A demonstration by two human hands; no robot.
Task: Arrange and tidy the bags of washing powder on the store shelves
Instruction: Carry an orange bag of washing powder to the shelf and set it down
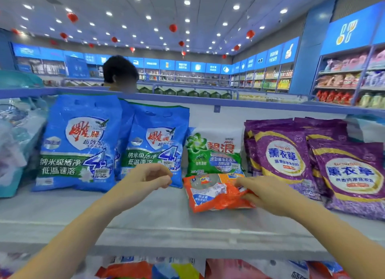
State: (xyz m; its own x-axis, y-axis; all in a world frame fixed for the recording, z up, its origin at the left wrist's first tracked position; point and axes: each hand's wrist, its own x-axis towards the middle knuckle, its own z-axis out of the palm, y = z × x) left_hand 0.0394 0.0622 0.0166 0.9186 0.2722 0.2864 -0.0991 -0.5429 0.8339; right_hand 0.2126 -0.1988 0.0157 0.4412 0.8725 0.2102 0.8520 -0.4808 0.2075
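Observation:
A small orange bag (212,192) of washing powder lies flat on the grey shelf (145,212). My right hand (261,192) rests on its right end, fingers gripping it. My left hand (150,177) hovers loosely curled just left of the bag, holding nothing. Behind the orange bag stands a green and white bag (214,151). Two large blue bags (79,143) (154,145) stand upright to the left. Purple bags (279,153) (354,174) lean in rows on the right.
Pale bags (14,145) crowd the shelf's left end. A lower shelf holds more colourful bags (166,268). A person (119,74) stands behind the shelf unit. Stocked shelves (343,81) line the far walls.

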